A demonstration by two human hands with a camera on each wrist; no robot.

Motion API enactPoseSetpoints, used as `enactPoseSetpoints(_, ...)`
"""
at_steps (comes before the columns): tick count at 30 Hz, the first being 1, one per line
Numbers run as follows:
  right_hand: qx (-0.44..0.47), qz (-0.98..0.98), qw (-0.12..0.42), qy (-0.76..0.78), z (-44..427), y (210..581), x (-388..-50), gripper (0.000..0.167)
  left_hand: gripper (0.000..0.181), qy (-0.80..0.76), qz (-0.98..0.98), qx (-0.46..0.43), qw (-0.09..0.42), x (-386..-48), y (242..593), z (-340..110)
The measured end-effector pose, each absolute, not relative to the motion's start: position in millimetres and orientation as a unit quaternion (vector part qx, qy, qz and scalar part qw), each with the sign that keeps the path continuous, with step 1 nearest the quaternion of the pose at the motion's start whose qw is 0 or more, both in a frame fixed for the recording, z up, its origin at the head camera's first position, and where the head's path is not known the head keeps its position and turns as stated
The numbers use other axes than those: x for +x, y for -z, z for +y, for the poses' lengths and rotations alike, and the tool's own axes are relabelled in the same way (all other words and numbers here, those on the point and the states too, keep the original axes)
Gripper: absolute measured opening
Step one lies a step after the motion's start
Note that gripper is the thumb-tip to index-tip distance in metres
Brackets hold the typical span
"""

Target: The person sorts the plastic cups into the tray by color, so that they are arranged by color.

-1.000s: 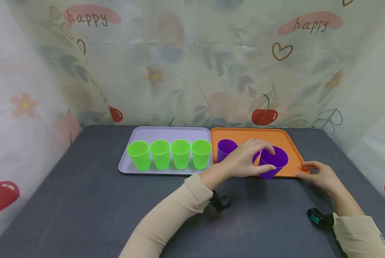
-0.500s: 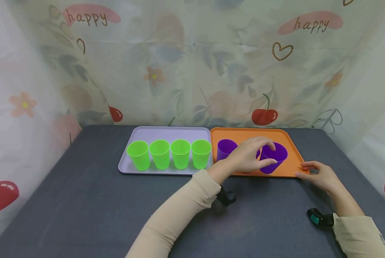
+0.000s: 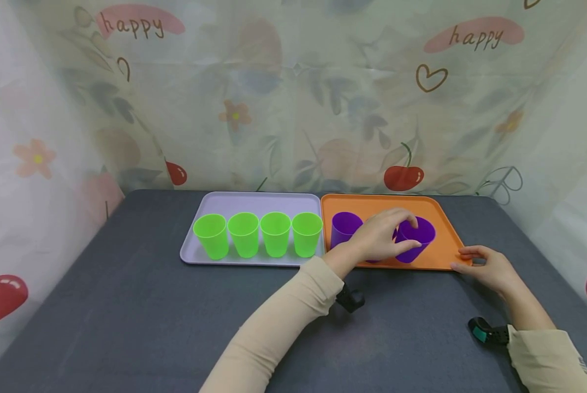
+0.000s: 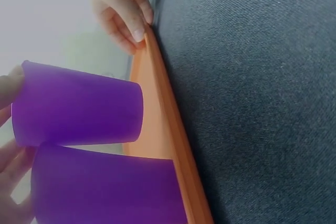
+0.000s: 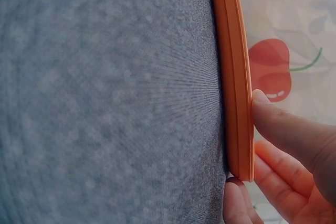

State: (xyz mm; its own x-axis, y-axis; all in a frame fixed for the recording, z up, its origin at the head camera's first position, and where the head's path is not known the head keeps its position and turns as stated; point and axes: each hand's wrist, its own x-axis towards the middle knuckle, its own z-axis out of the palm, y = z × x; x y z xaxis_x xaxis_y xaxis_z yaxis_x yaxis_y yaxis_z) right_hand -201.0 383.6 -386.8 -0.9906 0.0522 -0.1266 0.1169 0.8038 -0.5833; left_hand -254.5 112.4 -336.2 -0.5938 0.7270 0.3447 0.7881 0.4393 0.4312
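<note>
My left hand [image 3: 384,237] grips a purple cup [image 3: 416,240] by its rim, thumb on the near side, over the right part of an orange tray [image 3: 443,234]. In the left wrist view this held cup [image 4: 79,106] lies right beside another purple cup [image 4: 110,187]; whether its base touches the tray I cannot tell. A further purple cup [image 3: 344,226] stands at the tray's left end. My hand mostly hides the middle cup in the head view. At the tray's near right corner, my right hand [image 3: 487,267] pinches the rim, its thumb [image 5: 281,127] against the edge.
A lilac tray [image 3: 259,202] adjoins the orange one on the left. It bears a row of several bright green cups [image 3: 276,234]. Both trays lie at the far side of a dark grey table [image 3: 150,327], before a patterned curtain [image 3: 293,109].
My left hand has carried the purple cup from the tray's front edge farther back over the tray, then slightly left towards the middle cup. My right hand stays at the corner.
</note>
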Motion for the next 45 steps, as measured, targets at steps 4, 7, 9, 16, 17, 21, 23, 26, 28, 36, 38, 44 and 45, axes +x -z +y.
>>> enactPoseSetpoints(4, 0.045, 0.949, 0.052, 0.309, 384.2, 387.3, -200.2, 0.069, 0.034, 0.266, -0.856, -0.441, 0.056, -253.4, 338.5, 115.9)
enactPoseSetpoints(7, 0.043, 0.948, 0.053, 0.310, 384.3, 387.2, -199.6, 0.068, 0.034, 0.254, -0.861, -0.437, 0.055, -252.4, 339.2, 118.2)
enactPoseSetpoints(9, 0.041, 0.949, 0.051, 0.310, 384.0, 387.0, -199.5, 0.068, 0.034, 0.251, -0.863, -0.435, 0.054, -251.9, 339.7, 119.2)
enactPoseSetpoints(16, 0.039, 0.946, 0.050, 0.317, 382.6, 385.4, -199.1, 0.067, 0.036, 0.215, -0.877, -0.425, 0.065, -251.2, 343.4, 122.2)
enactPoseSetpoints(17, 0.039, 0.946, 0.051, 0.318, 382.4, 385.2, -199.1, 0.068, 0.036, 0.207, -0.880, -0.422, 0.066, -251.1, 344.1, 122.6)
enactPoseSetpoints(21, 0.041, 0.945, 0.054, 0.319, 382.3, 384.9, -199.2, 0.068, 0.036, 0.181, -0.891, -0.411, 0.062, -250.7, 344.9, 123.7)
enactPoseSetpoints(23, 0.041, 0.946, 0.054, 0.318, 382.7, 385.1, -199.3, 0.068, 0.037, 0.172, -0.898, -0.401, 0.054, -251.1, 344.5, 124.2)
enactPoseSetpoints(26, 0.039, 0.945, 0.054, 0.319, 383.3, 385.4, -199.3, 0.068, 0.039, 0.162, -0.906, -0.387, 0.045, -251.9, 343.4, 124.7)
enactPoseSetpoints(28, 0.038, 0.945, 0.054, 0.320, 383.6, 385.6, -199.2, 0.068, 0.040, 0.157, -0.911, -0.378, 0.040, -252.3, 342.8, 124.8)
enactPoseSetpoints(36, 0.034, 0.945, 0.052, 0.321, 383.7, 385.8, -199.3, 0.066, 0.041, 0.143, -0.921, -0.361, 0.033, -251.7, 341.4, 126.7)
enactPoseSetpoints(38, 0.035, 0.946, 0.051, 0.319, 383.7, 385.7, -199.2, 0.066, 0.042, 0.139, -0.923, -0.359, 0.031, -251.2, 340.4, 127.1)
enactPoseSetpoints(44, 0.035, 0.947, 0.050, 0.314, 383.3, 385.3, -199.3, 0.066, 0.042, 0.132, -0.925, -0.355, 0.025, -250.3, 338.2, 127.9)
enactPoseSetpoints(45, 0.034, 0.947, 0.050, 0.315, 383.1, 385.2, -199.4, 0.066, 0.043, 0.132, -0.925, -0.354, 0.025, -250.3, 338.1, 128.0)
